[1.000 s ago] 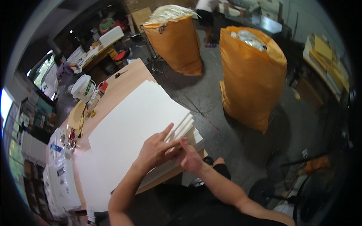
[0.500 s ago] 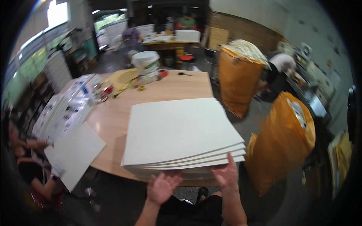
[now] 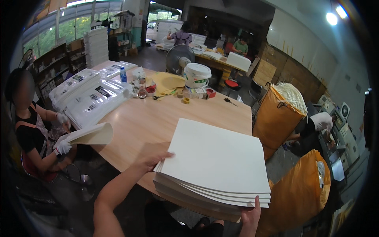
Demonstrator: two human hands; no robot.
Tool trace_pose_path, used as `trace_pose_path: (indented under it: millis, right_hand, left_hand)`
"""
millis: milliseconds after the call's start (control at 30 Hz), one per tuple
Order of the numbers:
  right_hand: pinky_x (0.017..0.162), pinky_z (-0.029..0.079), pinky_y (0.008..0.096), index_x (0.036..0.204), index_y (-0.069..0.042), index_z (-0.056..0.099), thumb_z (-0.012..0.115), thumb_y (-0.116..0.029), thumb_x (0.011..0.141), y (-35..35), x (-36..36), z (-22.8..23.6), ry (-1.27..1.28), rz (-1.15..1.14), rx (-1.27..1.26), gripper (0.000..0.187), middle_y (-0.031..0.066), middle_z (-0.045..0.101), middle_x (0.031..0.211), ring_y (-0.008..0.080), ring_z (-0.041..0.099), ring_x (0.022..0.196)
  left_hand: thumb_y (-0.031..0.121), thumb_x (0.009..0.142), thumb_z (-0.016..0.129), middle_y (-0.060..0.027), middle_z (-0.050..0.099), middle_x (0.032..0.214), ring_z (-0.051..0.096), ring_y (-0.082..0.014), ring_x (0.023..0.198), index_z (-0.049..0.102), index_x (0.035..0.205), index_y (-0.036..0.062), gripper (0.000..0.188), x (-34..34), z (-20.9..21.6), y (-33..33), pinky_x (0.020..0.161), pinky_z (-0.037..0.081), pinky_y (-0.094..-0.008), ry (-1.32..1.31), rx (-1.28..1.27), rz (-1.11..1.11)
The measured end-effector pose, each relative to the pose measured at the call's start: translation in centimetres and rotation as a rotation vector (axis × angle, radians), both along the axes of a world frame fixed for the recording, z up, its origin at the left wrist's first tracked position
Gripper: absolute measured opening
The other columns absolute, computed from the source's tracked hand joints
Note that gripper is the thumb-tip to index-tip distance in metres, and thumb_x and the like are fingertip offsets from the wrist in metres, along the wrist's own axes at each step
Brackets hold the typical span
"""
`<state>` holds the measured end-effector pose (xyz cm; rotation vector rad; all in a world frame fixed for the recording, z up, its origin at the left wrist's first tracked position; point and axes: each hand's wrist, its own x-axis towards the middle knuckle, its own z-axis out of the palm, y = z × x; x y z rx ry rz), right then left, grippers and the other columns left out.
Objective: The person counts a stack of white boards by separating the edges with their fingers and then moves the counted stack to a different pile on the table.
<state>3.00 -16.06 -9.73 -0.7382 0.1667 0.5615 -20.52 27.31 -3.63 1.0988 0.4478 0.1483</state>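
Note:
A stack of large white boards (image 3: 221, 154) lies at the near edge of the wooden table (image 3: 138, 126). Its top several sheets are fanned, their front edges spread apart above the thicker pile. My left hand (image 3: 158, 159) grips the left edge of these upper sheets, thumb on top and fingers underneath. At the front right corner, my right hand (image 3: 251, 213) holds the same sheets, its thumb over the edge; the fingers below are partly hidden.
A co-worker (image 3: 35, 130) in white gloves sits at left with a curled white sheet (image 3: 94, 135). Plastic-wrapped packs (image 3: 94, 102), a white bucket (image 3: 196, 76), tape rolls (image 3: 186, 100) and scissors (image 3: 230, 102) are on the table. Orange sacks (image 3: 276, 118) stand at right.
My left hand went from open at the stack's front to gripping its left edge. My right hand now holds the front right corner. The view swung left; the co-worker's flat sheet is now curled.

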Motion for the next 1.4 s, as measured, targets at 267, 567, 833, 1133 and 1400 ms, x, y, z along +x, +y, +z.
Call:
trace_pose_path:
  millis: [267,567,833,1133,1400]
  right_hand:
    - [0.106,0.051,0.0434,0.150,0.000,0.046,0.067,-0.005,0.101,5.9,-0.7,4.6,-0.371,-0.142,-0.345,0.054,0.0129,0.059,0.140,0.0274,0.059,0.126]
    - [0.092,0.055,0.0362,0.130,-0.001,0.059,0.079,-0.002,0.089,34.2,-2.2,5.8,-0.530,0.506,-0.081,0.046,0.0071,0.067,0.116,0.0202,0.064,0.106]
    - [0.079,0.057,0.0341,0.122,0.006,0.065,0.081,-0.005,0.088,53.0,-4.0,3.1,-0.485,0.658,-0.318,0.039,0.0127,0.072,0.102,0.0203,0.069,0.091]
    - [0.101,0.054,0.0340,0.128,0.005,0.063,0.067,-0.013,0.102,25.1,-1.5,12.4,-1.116,0.377,-0.346,0.032,0.0141,0.072,0.116,0.0204,0.067,0.112]
    - [0.074,0.049,0.0246,0.107,-0.003,0.071,0.068,-0.019,0.103,-10.1,1.4,-0.5,-0.822,-0.424,-1.088,0.016,-0.0009,0.066,0.090,0.0078,0.058,0.081]
  left_hand:
    - [0.018,0.095,0.072,-0.0125,0.064,0.130,0.059,-0.0198,0.121,0.046,0.150,-0.0040,0.064,-4.4,0.2,-3.2,0.106,0.048,-0.0339,-0.093,0.284,0.169]
    - [0.011,0.093,0.063,-0.0181,0.064,0.135,0.064,-0.0291,0.122,0.049,0.146,-0.0060,0.058,-20.5,-10.5,-3.8,0.105,0.052,-0.0409,-0.380,0.035,1.001]
    - [0.014,0.101,0.063,-0.0149,0.056,0.147,0.053,-0.0325,0.136,0.043,0.153,0.0005,0.057,-22.6,-18.8,4.5,0.115,0.044,-0.0476,-0.463,-0.159,1.023]
    - [0.016,0.104,0.058,-0.0166,0.061,0.142,0.060,-0.0352,0.129,0.050,0.145,-0.0035,0.047,-24.5,-26.7,9.1,0.113,0.046,-0.0512,-0.302,-0.287,1.016]
    - [0.007,0.096,0.057,-0.0168,0.067,0.121,0.067,-0.0279,0.108,0.061,0.126,-0.0074,0.034,-14.9,-16.0,1.4,0.096,0.058,-0.0404,0.083,0.686,1.725]
